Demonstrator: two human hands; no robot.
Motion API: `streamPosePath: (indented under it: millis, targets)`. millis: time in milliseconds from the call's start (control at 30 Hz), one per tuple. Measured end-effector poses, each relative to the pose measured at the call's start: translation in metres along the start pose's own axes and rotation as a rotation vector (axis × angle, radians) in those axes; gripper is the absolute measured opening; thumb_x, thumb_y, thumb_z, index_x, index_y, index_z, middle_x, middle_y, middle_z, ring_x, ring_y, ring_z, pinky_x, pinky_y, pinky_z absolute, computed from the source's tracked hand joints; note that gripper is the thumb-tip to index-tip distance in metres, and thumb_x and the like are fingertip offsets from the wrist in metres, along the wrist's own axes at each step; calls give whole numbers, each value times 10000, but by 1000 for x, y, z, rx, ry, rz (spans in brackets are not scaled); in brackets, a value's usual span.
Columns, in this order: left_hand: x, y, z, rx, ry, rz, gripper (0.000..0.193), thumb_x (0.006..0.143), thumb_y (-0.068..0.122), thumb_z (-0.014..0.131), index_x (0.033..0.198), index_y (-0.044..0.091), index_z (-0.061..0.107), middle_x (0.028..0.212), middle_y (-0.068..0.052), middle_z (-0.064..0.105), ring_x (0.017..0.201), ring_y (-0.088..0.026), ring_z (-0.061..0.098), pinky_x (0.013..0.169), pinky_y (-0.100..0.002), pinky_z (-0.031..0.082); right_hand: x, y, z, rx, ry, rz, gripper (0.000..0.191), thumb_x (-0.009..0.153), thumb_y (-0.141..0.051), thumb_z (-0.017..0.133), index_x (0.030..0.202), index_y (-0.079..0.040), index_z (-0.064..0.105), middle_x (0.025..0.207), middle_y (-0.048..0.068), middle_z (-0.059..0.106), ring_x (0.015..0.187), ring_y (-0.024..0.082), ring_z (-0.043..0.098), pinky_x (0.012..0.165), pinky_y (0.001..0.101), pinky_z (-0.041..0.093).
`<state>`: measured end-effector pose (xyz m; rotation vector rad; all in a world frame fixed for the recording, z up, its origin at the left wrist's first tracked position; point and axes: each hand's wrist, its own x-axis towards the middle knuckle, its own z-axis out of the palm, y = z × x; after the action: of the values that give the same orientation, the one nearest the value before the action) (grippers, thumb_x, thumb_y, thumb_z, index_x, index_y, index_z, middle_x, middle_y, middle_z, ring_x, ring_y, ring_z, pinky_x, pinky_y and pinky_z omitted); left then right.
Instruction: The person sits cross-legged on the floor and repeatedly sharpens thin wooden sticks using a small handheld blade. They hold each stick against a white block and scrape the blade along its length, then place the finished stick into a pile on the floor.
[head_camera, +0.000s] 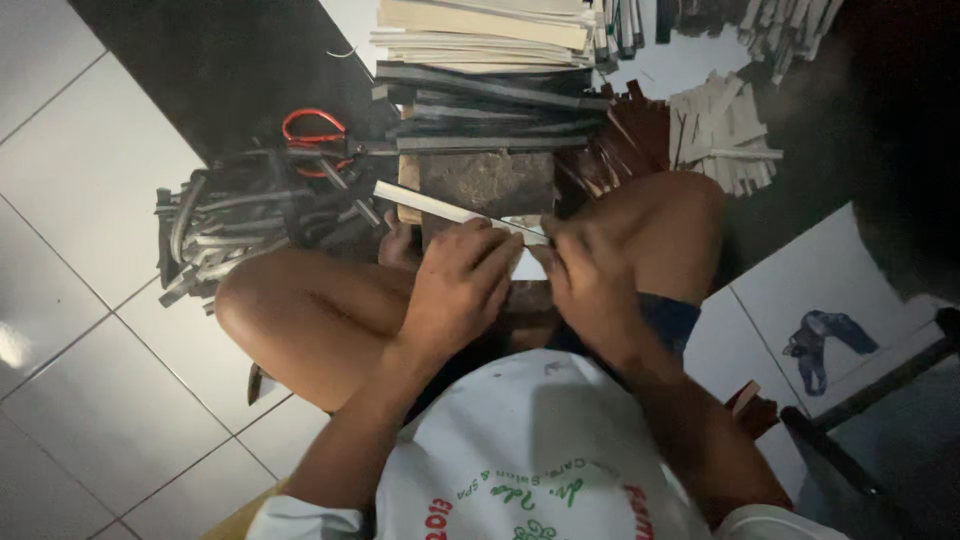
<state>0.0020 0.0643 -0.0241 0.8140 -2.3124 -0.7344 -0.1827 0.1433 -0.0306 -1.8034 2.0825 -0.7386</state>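
— So, from the head camera, what did the hands have?

— The left hand (455, 285) was curled shut around a pale flat strip (440, 208), which slanted up-left over a worn wooden block (487, 182). The right hand (585, 275) was closed at the strip's near end; I couldn't tell what it pinched.

— And round about?

— Red-handled scissors (312, 135) lay beside a bundle of dark strips (235, 220), with stacked pale boards (480, 35) behind the block.
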Motion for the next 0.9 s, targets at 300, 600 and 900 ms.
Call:
streamPosePath:
  millis: [300, 600, 900]
  targets:
    - [-7, 29, 15, -939, 113, -803, 321, 884, 171, 779, 1124, 15, 634, 1019, -58, 729, 897, -99, 687, 776, -266, 571, 3, -1, -16, 764, -151, 303, 194, 984, -166, 676, 1101, -15, 706, 941, 38, 728, 813, 86, 660, 696, 267, 535]
    - [13, 1, 11, -972, 150, -803, 186, 930, 165, 790, 931, -18, 756, 816, -36, 746, 696, -76, 627, 628, -238, 502, -42, 11, -12, 948, -176, 410, 169, 1017, -173, 626, 1048, -10, 655, 915, 25, 670, 851, 113, 622, 781, 275, 513]
    - [32, -11, -18, -1194, 369, -868, 142, 930, 131, 760, 865, 36, 677, 706, -24, 668, 593, -107, 580, 538, -273, 469, -84, 33, -14, 974, -273, 392, 99, 992, -106, 640, 991, -7, 640, 918, 50, 633, 850, 135, 584, 774, 293, 489]
